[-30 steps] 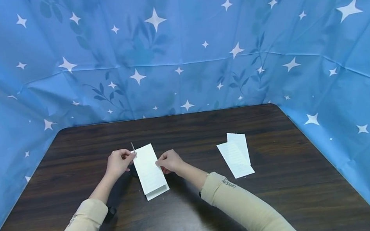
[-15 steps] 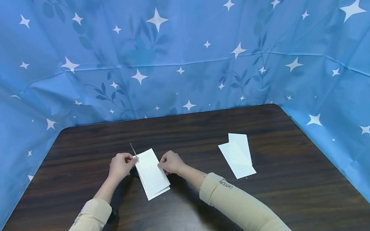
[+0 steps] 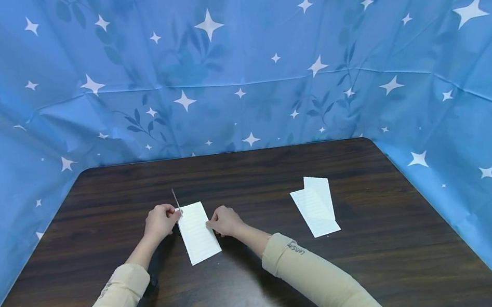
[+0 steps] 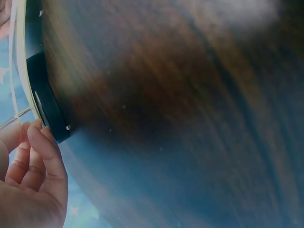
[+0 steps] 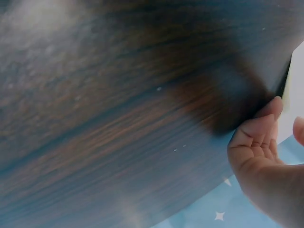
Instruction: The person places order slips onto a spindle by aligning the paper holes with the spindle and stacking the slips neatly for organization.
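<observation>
My left hand point(image 3: 161, 221) pinches the upper left corner of some white lined paper slips point(image 3: 198, 232) in the head view. A thin rod point(image 3: 175, 199) rises at that corner, right by the fingertips; whether it pierces the paper I cannot tell. The left wrist view shows a flat black piece point(image 4: 47, 102) against the underside, its kind unclear. Over on the other side, my right hand point(image 3: 227, 221) grips the right edge, its thumb and fingers on opposite faces of the paper point(image 5: 295, 80) in the right wrist view.
Two overlapping white lined slips point(image 3: 316, 207) lie to the right on the dark wooden table point(image 3: 265, 287). A blue cloth point(image 3: 237, 60) with white stars hangs behind the table and along its sides.
The slips' near end has come level, so the layer that showed beneath is now covered. The paper and right hand shifted slightly left and nearer. The left hand dropped a little.
</observation>
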The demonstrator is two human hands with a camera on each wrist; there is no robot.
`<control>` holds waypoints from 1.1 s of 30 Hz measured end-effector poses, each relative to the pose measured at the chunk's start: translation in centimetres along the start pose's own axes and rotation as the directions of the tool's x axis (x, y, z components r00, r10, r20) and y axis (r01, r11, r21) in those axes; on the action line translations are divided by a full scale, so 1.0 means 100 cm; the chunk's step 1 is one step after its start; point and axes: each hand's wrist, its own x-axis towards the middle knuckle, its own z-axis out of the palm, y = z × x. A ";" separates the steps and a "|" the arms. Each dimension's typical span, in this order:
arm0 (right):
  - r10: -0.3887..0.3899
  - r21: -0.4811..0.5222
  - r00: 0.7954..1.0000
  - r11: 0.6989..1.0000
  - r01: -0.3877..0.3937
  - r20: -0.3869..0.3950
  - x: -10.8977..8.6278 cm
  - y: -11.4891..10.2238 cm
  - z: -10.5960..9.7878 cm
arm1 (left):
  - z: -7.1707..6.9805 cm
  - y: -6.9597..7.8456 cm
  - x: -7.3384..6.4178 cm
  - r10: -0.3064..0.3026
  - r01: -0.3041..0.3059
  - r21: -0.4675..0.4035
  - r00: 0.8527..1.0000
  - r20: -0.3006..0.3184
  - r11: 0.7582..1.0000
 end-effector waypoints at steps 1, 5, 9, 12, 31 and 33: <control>0.012 -0.001 1.000 1.000 -0.012 -0.007 0.000 -0.001 0.001 | 0.000 0.000 -0.001 -0.001 0.001 0.000 1.000 -0.003 1.000; 0.054 -0.002 0.998 0.999 -0.054 -0.028 0.001 -0.001 0.003 | 0.002 0.001 -0.002 0.001 -0.001 0.002 1.000 -0.015 1.000; 0.070 -0.004 0.997 0.998 -0.071 -0.021 0.001 -0.002 0.003 | 0.003 -0.001 -0.002 0.013 -0.013 0.008 1.000 -0.025 1.000; 0.074 -0.002 0.997 0.997 -0.074 -0.004 0.000 -0.004 0.003 | 0.004 -0.002 -0.001 0.024 -0.023 0.018 0.999 -0.028 1.000; 0.131 -0.127 0.990 0.984 -0.123 0.056 0.008 -0.005 0.005 | 0.009 -0.006 -0.002 0.044 -0.044 0.046 0.999 0.015 0.998; 0.121 -0.119 0.991 0.986 -0.115 0.048 0.008 -0.004 0.005 | 0.009 -0.007 -0.001 0.018 -0.018 0.017 0.999 0.028 1.000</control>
